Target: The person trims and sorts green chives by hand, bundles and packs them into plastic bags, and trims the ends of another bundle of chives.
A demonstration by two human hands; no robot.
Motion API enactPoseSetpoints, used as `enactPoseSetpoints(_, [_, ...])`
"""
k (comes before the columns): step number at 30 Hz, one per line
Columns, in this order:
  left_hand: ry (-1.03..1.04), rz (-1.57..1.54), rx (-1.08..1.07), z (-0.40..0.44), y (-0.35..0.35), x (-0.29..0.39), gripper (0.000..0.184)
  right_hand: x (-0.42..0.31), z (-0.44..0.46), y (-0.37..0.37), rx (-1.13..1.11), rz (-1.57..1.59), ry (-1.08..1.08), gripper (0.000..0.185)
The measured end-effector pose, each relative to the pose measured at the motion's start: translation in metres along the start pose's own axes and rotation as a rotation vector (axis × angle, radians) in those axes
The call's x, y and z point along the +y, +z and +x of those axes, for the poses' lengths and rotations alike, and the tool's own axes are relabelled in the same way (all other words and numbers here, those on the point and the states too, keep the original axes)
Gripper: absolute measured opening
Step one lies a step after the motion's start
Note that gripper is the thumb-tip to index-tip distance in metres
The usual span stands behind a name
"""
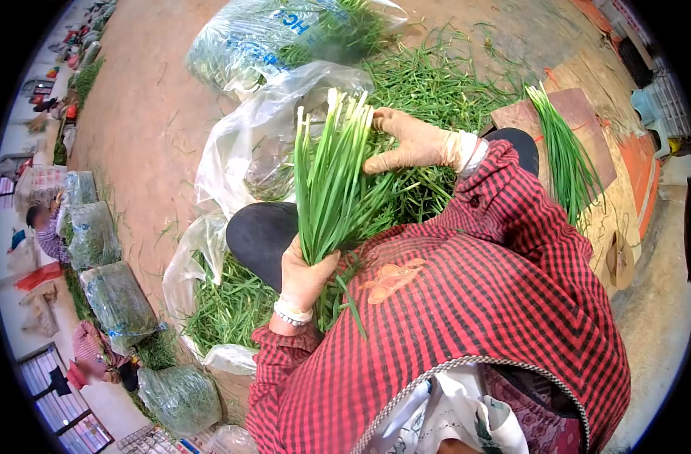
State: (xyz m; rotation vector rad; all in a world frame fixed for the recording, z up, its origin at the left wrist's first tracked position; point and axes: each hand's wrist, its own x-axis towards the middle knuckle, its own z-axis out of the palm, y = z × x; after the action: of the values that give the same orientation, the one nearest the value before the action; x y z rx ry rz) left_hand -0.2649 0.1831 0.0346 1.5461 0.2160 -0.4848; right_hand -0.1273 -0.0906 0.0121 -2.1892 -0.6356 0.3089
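Note:
My left hand [306, 276], gloved, is closed around the lower part of a bunch of green stalks [330, 178] with pale ends pointing up. My right hand [410, 144], also gloved, is beside the pale ends, its thumb and fingers apart, the fingertips at the bunch's right edge. Under and behind the bunch, loose greens [436, 87] are heaped on the floor and between my knees. A separate bundle of stalks [565, 151] lies on a brown board [591, 125] at the right.
Clear plastic sheeting [232, 163] lies left of my knees. A filled plastic bag [247, 45] stands ahead. Packed bags of greens [118, 299] line the far left, with people beside them. A blue stool [648, 110] is at the far right.

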Motion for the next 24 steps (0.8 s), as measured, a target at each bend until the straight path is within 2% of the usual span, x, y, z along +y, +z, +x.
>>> enactPoseSetpoints(1, [-0.003,0.000,-0.004,-0.001,0.003,0.002,0.034,0.003,-0.002,0.000,-0.034,0.017,-0.027,0.080])
enactPoseSetpoints(3, [-0.022,0.000,-0.044,-0.001,0.007,0.006,0.034,0.002,-0.007,-0.004,-0.081,0.095,0.009,0.063])
enactPoseSetpoints(4, [-0.013,-0.020,-0.059,0.000,0.008,0.005,0.035,-0.001,-0.010,-0.008,-0.078,0.093,0.012,0.063])
enactPoseSetpoints(6, [0.008,-0.021,-0.086,0.000,0.008,0.006,0.033,-0.008,-0.015,-0.016,-0.114,0.544,0.218,0.039])
enactPoseSetpoints(7, [0.029,-0.022,-0.108,0.000,0.008,0.006,0.032,-0.008,-0.017,-0.017,-0.116,0.544,0.218,0.039])
enactPoseSetpoints(9, [-0.017,-0.047,-0.131,-0.001,0.002,0.007,0.033,-0.004,-0.019,-0.021,-0.033,0.690,0.282,0.026])
enactPoseSetpoints(11, [-0.060,-0.069,-0.155,-0.003,-0.005,0.011,0.035,-0.001,-0.022,-0.026,0.096,0.599,0.172,0.018])
enactPoseSetpoints(13, [-0.126,-0.187,-0.238,-0.009,-0.012,0.019,0.037,0.009,-0.021,-0.040,0.282,0.675,0.259,0.020])
enactPoseSetpoints(15, [-0.158,-0.210,-0.264,-0.015,-0.022,0.023,0.037,0.036,-0.021,-0.063,0.357,0.498,0.394,0.026])
enactPoseSetpoints(16, [-0.160,-0.164,-0.298,-0.016,-0.029,0.019,0.036,0.039,-0.022,-0.074,0.258,0.175,0.424,0.034])
enactPoseSetpoints(17, [-0.164,-0.119,-0.334,-0.017,-0.035,0.013,0.035,0.040,-0.022,-0.073,0.258,0.176,0.424,0.034])
enactPoseSetpoints(19, [-0.189,-0.124,-0.344,-0.019,-0.035,0.011,0.036,0.013,-0.016,-0.064,0.425,0.064,0.221,0.040])
enactPoseSetpoints(20, [-0.205,-0.128,-0.343,-0.019,-0.030,0.017,0.037,-0.007,-0.015,-0.071,0.231,0.354,0.238,0.040])
enactPoseSetpoints(21, [-0.222,-0.130,-0.345,-0.019,-0.026,0.021,0.037,-0.022,-0.012,-0.073,0.234,0.356,0.243,0.040])
enactPoseSetpoints(23, [-0.239,-0.121,-0.337,-0.017,-0.024,0.021,0.037,-0.042,-0.007,-0.076,-0.159,0.384,0.059,0.037])
enactPoseSetpoints(24, [-0.235,-0.105,-0.344,-0.016,-0.024,0.019,0.036,-0.046,-0.006,-0.076,-0.213,0.443,0.100,0.033])
